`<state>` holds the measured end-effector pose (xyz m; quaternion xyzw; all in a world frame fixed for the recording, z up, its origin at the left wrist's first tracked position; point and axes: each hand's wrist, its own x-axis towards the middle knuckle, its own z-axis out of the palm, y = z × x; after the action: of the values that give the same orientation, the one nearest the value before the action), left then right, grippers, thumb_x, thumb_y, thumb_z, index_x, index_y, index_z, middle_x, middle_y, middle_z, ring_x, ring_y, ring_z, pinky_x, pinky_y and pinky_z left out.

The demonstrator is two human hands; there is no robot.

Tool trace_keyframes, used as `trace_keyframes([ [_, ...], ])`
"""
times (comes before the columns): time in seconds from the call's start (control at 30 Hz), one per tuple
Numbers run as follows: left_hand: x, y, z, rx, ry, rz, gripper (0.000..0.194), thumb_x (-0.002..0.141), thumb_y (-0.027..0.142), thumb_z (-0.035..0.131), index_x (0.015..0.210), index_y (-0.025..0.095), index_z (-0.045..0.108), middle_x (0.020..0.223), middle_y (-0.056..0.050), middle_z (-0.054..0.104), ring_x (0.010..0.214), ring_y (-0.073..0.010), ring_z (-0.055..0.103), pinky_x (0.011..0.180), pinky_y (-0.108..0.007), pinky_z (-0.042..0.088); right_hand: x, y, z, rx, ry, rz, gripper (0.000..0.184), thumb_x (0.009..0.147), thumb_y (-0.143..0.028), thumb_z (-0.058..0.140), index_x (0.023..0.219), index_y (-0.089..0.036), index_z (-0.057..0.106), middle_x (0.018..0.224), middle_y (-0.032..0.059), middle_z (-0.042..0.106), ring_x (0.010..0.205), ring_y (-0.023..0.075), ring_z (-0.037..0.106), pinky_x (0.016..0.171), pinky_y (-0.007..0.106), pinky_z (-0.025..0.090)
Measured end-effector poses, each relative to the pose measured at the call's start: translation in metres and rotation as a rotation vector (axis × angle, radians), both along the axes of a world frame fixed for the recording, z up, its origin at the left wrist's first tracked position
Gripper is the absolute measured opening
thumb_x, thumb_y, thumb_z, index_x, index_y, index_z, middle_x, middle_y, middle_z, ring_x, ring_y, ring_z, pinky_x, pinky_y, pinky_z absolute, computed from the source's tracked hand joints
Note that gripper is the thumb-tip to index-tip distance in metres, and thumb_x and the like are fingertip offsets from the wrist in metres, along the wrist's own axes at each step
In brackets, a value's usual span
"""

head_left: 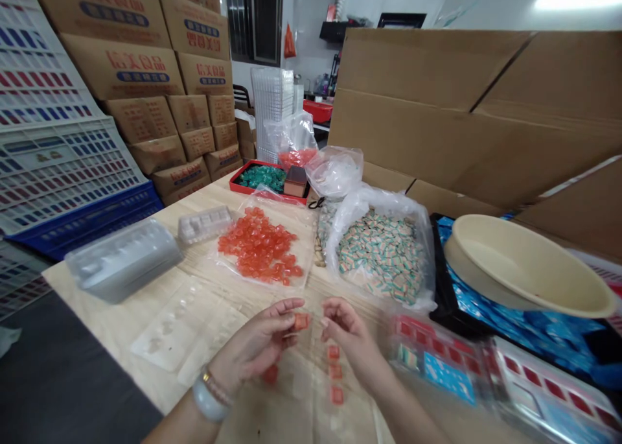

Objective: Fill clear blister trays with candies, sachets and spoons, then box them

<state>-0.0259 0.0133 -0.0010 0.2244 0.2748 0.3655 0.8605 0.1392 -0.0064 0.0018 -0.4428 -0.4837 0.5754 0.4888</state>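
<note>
Above the pale wooden table (82, 295), the left hand (255, 343) pinches a square orange candy (301, 321) in its fingertips, lifted clear of a row of matching squares (334, 373); the right hand's (352, 340) fingers curl loosely beside it.

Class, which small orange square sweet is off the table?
The orange sweet in the left hand; the others lie on the pale wooden table.

Single head-worn view, facing forward and down over wooden table (92, 317); left hand (250, 347), right hand (352, 343) close below.
</note>
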Motion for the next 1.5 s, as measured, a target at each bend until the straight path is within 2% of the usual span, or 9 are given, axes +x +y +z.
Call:
trace_keyframes([
  [0.13,0.011,-0.006,-0.007,0.06,0.073,0.012,0.026,0.062,0.008,0.064,0.087,0.015,0.057,0.08,-0.003,0.058,0.071,-0.0103,0.053,0.07,-0.023,0.038,0.0,-0.007,0.008,0.434,-0.557,0.134,0.02,0.074,-0.016,0.052,0.092,-0.022,0.06,0.088,0.0046,0.055,0.084,0.0149,0.052,0.074,0.028,0.042],
  [0.27,0.016,0.006,-0.015,0.257,0.315,0.007,0.027,0.065,0.017,0.062,0.091,0.016,0.056,0.074,-0.002,0.058,0.065,-0.0114,0.053,0.063,-0.024,0.039,0.0,-0.008,0.007,0.435,-0.735,0.138,0.023,0.076,-0.011,0.046,0.092,-0.022,0.06,0.085,0.0052,0.056,0.08,0.0148,0.054,0.072,0.027,0.044],
  [0.37,0.007,0.039,-0.017,0.726,0.85,0.164,0.017,0.072,0.02,0.053,0.087,0.015,0.059,0.079,-0.005,0.06,0.071,-0.0152,0.055,0.066,-0.026,0.041,0.009,-0.007,0.004,0.395,-0.781,0.035,0.015,0.077,-0.016,0.049,0.086,-0.02,0.06,0.079,0.0044,0.057,0.073,0.0146,0.055,0.066,0.026,0.044],
  [0.43,0.001,0.067,-0.017,1.032,1.439,0.26,0.019,0.076,0.019,0.046,0.087,0.017,0.061,0.087,-0.008,0.061,0.083,-0.0186,0.054,0.074,-0.029,0.039,0.022,-0.011,0.002,0.369,-0.807,-0.058,0.013,0.077,-0.02,0.05,0.087,-0.019,0.059,0.078,0.0044,0.058,0.072,0.0147,0.055,0.063,0.026,0.044],
  [0.5,-0.001,0.089,-0.02,1.077,1.609,0.243,0.021,0.071,0.018,0.05,0.088,0.015,0.062,0.093,-0.013,0.06,0.094,-0.0261,0.05,0.081,-0.037,0.034,0.038,-0.021,-0.001,0.353,-0.84,-0.125,0.011,0.077,-0.022,0.051,0.083,-0.019,0.059,0.076,0.0046,0.059,0.069,0.0147,0.055,0.061,0.026,0.044],
  [0.83,0.002,0.087,-0.022,1.167,1.771,0.187,0.028,0.077,0.022,0.044,0.098,0.018,0.06,0.096,-0.012,0.06,0.092,-0.0263,0.05,0.079,-0.037,0.034,0.045,-0.1,-0.04,0.384,-0.919,-0.017,0.019,0.081,-0.016,0.042,0.094,-0.021,0.056,0.086,0.0068,0.059,0.079,0.0158,0.056,0.07,0.028,0.047],
  [1.17,-0.008,0.078,-0.022,1.093,1.414,0.476,0.031,0.077,0.023,0.043,0.102,0.011,0.058,0.099,-0.01,0.059,0.091,-0.0181,0.052,0.083,-0.029,0.038,0.038,-0.101,-0.067,0.718,-1.114,0.074,0.025,0.083,-0.013,0.037,0.091,-0.02,0.059,0.082,0.0075,0.063,0.073,0.017,0.056,0.063,0.029,0.05],
  [1.33,0.004,0.016,-0.018,0.62,0.84,0.272,0.031,0.07,0.029,0.056,0.097,0.014,0.061,0.081,-0.004,0.063,0.07,-0.0147,0.054,0.065,-0.026,0.042,0.04,-0.107,-0.06,0.64,-1.106,0.058,0.028,0.081,-0.013,0.039,0.101,-0.023,0.056,0.087,0.0061,0.063,0.078,0.0183,0.057,0.068,0.032,0.05],
  [1.5,0.017,-0.033,-0.009,0.345,0.441,0.13,0.023,0.066,0.028,0.061,0.084,0.013,0.064,0.07,-0.003,0.059,0.063,-0.0114,0.051,0.063,-0.024,0.041,0.031,-0.088,-0.021,0.519,-0.941,-0.145,0.027,0.081,-0.016,0.04,0.105,-0.021,0.053,0.094,0.0087,0.059,0.088,0.0188,0.055,0.076,0.033,0.046],
])
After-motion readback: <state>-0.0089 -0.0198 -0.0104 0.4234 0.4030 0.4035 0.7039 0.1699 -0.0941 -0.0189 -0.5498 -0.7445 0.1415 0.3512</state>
